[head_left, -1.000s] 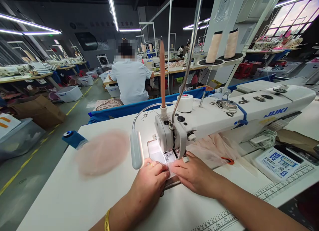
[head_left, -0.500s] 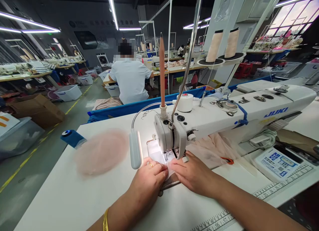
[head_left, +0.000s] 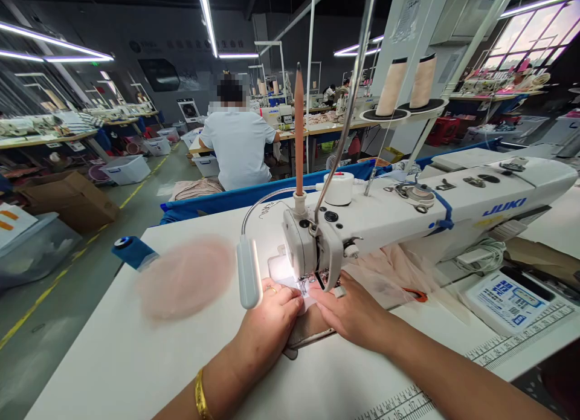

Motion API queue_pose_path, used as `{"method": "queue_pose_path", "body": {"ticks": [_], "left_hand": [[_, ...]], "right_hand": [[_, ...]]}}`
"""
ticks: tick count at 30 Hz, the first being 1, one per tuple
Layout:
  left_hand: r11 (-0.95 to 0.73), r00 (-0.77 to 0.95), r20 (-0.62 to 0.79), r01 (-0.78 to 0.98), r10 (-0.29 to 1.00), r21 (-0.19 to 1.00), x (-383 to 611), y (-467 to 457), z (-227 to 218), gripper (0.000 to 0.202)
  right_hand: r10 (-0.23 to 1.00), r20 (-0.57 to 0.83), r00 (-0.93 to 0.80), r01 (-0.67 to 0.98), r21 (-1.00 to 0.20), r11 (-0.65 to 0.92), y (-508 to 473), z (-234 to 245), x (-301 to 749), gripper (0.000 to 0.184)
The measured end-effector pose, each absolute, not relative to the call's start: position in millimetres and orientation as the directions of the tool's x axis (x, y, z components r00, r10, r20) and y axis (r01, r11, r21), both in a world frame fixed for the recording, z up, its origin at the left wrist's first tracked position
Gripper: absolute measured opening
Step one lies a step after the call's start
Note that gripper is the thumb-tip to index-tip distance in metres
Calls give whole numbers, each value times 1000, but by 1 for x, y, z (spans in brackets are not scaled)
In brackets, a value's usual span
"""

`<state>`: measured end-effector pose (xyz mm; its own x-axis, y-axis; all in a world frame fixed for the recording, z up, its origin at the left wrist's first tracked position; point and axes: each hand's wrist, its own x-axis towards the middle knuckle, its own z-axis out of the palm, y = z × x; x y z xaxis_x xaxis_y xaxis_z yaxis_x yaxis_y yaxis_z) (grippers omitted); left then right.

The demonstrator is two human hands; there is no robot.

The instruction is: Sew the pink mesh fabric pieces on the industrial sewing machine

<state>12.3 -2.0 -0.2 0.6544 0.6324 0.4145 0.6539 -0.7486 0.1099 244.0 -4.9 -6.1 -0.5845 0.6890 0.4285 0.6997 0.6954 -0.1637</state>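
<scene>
A white sewing machine [head_left: 385, 211] stands over the work. Under its needle area lies a small piece of thin, pale fabric [head_left: 307, 304]. My left hand [head_left: 272, 316] is closed on the fabric's left side, its fingertips bunched just in front of the presser foot [head_left: 302, 285]. From the right, my right hand [head_left: 351, 311] grips the same piece, thumb and fingers drawn together beside the needle area. The machine head hides part of the right fingers. Both sets of fingertips almost meet.
A lamp [head_left: 248, 275] hangs left of the needle. Sheer pink fabric [head_left: 185, 278] lies to the left beside a blue thread cone [head_left: 133, 251]. More sheer fabric [head_left: 394, 272], orange-handled snips [head_left: 415, 295] and a white box [head_left: 507, 299] are on the right. A person [head_left: 238, 142] sits ahead.
Both hands have edged forward toward the presser foot with the fabric, uncovering more of the metal plate in front. The whole view has shifted slightly.
</scene>
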Motion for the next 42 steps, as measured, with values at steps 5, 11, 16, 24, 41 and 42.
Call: {"method": "queue_pose_path", "body": {"ticks": [5, 11, 16, 24, 41, 42], "left_hand": [[-754, 652, 434, 648, 622, 108, 13, -1, 1, 31], [-749, 662, 417, 658, 623, 75, 13, -2, 1, 31], [-750, 666, 423, 660, 614, 51, 13, -2, 2, 36], [-715, 609, 393, 660, 689, 231, 9, -2, 7, 17], [-614, 659, 71, 650, 749, 448, 5, -28, 47, 22], [-590, 643, 54, 663, 764, 461, 4, -27, 45, 17]], "right_hand": [[711, 427, -559, 707, -203, 677, -5, -2, 241, 28], [708, 443, -550, 708, -202, 676, -5, -2, 242, 29], [711, 444, -546, 703, -220, 677, -6, -1, 242, 32], [721, 451, -526, 713, -227, 663, -7, 1, 240, 30], [571, 371, -732, 489, -297, 820, -17, 7, 248, 37], [592, 332, -734, 519, -287, 805, -17, 8, 248, 31]]}}
